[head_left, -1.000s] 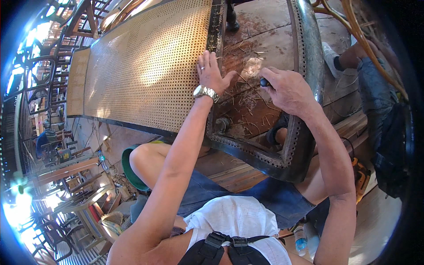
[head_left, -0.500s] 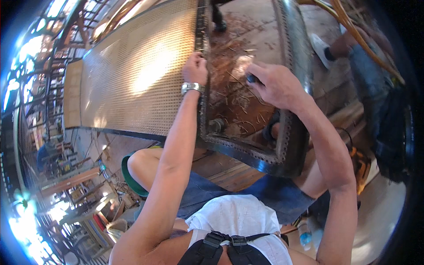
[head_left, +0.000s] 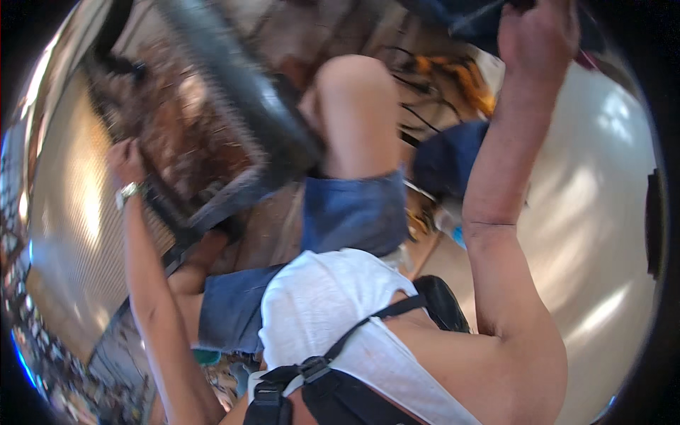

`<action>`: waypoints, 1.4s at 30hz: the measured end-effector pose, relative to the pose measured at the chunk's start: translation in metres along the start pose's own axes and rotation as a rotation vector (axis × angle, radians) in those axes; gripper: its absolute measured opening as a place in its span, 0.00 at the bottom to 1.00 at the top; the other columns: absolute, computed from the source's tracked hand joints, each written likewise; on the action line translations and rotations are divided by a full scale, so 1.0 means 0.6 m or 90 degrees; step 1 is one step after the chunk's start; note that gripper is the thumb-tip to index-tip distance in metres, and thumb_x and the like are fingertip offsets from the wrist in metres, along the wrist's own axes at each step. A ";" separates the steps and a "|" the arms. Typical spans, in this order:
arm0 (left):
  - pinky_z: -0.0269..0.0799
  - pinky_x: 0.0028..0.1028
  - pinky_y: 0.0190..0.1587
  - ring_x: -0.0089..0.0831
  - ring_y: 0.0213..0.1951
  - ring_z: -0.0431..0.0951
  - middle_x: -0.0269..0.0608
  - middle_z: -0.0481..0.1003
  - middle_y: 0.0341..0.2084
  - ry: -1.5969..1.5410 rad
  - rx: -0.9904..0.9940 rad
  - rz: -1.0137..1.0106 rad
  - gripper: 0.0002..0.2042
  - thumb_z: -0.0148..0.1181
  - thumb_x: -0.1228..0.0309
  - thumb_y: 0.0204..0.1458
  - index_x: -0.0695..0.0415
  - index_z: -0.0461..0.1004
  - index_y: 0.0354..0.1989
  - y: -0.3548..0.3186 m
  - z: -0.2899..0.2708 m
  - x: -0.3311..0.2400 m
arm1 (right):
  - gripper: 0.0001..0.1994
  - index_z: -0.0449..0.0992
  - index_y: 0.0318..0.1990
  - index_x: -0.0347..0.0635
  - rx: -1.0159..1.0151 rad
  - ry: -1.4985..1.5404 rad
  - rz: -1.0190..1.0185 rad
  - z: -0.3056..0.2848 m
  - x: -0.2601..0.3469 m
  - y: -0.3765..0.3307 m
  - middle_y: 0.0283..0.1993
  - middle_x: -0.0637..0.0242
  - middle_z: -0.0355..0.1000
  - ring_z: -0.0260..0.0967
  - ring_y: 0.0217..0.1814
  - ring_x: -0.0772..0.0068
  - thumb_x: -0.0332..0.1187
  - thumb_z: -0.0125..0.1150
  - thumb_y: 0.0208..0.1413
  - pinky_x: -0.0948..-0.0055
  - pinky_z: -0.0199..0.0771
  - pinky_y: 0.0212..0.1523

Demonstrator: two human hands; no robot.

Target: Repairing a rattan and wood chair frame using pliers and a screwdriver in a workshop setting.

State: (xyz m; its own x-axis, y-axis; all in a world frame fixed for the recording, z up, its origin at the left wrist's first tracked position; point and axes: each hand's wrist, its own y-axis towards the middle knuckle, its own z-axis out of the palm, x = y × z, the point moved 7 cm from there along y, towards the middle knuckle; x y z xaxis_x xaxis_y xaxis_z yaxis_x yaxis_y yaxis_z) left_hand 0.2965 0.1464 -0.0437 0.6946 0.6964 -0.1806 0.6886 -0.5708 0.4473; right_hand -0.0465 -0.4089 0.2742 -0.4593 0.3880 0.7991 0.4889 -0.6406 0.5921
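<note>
My left hand (head_left: 127, 161), its fingers curled closed, rests at the inner rail of a dark wooden frame (head_left: 234, 71), beside woven cane webbing (head_left: 67, 212). Whatever its fingertips grip is too blurred to make out. The frame has a row of small holes along its inner edge, and through its opening I see reddish-brown ground with scraps. My right hand (head_left: 540, 35) is raised far to the right, at the top of the view, against dark blue cloth (head_left: 471, 21). Motion blur and the picture's edge hide its fingers, so anything in them cannot be told.
My bare knee (head_left: 358, 106) is just right of the frame. Beyond it lie an orange and black item (head_left: 460, 81) with dark cords, a dark blue rounded thing (head_left: 450, 159) and a clear bottle with a blue part (head_left: 450, 225). A pale smooth surface (head_left: 567, 234) curves along the right.
The view has swung right, so the frame now appears farther left. My right hand has left the frame's opening, where it held a small dark-handled item, and reached far right. My left hand stays at the rail.
</note>
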 end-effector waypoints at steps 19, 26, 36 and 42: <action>0.75 0.30 0.47 0.32 0.46 0.80 0.42 0.80 0.49 -0.697 -0.042 -0.646 0.22 0.51 0.53 0.68 0.59 0.75 0.55 -0.210 -0.070 -0.055 | 0.17 0.71 0.56 0.36 0.332 -0.622 0.406 -0.227 -0.092 -0.607 0.51 0.42 0.73 0.71 0.54 0.36 0.29 0.57 0.60 0.53 0.72 0.55; 0.59 0.62 0.66 0.65 0.63 0.66 0.65 0.69 0.61 -1.424 -0.249 -0.713 0.44 0.31 0.30 0.61 0.63 0.68 0.62 -0.259 -0.226 -0.261 | 0.21 0.74 0.59 0.36 0.579 -0.502 0.542 -0.213 -0.114 -0.628 0.58 0.47 0.75 0.72 0.60 0.49 0.42 0.51 0.66 0.61 0.67 0.61; 0.72 0.37 0.59 0.41 0.57 0.77 0.49 0.76 0.58 -1.121 -0.296 -0.689 0.28 0.42 0.47 0.69 0.61 0.76 0.55 -0.463 -0.352 -0.374 | 0.28 0.70 0.63 0.32 0.584 -0.186 0.817 -0.222 -0.327 -0.519 0.65 0.53 0.70 0.67 0.66 0.55 0.48 0.42 0.71 0.55 0.68 0.64; 0.73 0.37 0.58 0.40 0.55 0.78 0.51 0.76 0.57 -0.992 -0.399 -0.662 0.26 0.48 0.50 0.68 0.63 0.73 0.58 -0.562 -0.423 -0.461 | 0.29 0.70 0.64 0.32 0.541 -0.271 0.816 -0.107 -0.338 -0.444 0.65 0.53 0.70 0.67 0.66 0.55 0.50 0.39 0.71 0.55 0.67 0.64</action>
State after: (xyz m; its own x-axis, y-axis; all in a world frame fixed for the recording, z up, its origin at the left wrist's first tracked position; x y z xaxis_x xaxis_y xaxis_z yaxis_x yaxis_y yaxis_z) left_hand -0.1809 0.2565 0.0775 -0.0690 -0.5157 -0.8540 0.9644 0.1847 -0.1894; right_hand -0.1313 -0.3592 -0.0524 0.7226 0.1492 0.6750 0.6908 -0.1909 -0.6974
